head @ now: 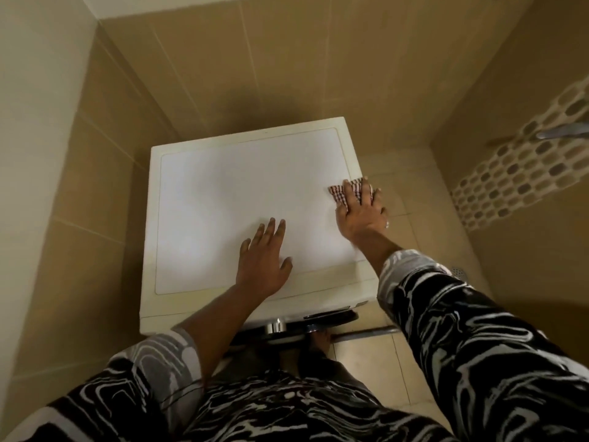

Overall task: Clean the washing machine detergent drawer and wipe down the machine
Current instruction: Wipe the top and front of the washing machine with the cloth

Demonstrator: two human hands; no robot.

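Nearest the person, the left hand (pixel 263 266) lies flat and spread on the washing machine's top panel (pixel 223 202), holding nothing, seemingly bracing. Just past it and off to the right, the right hand (pixel 361 212) presses open-palmed on a checked cloth (pixel 338 191), fingers splayed over it at the panel's right edge. The cloth looks thin and limp, likely to bunch, so flat pressure suits it better than a pinch. The panel looks hard, smooth and probably slick. Below the left wrist the door rim (pixel 318 317) shows; the detergent drawer is out of sight.
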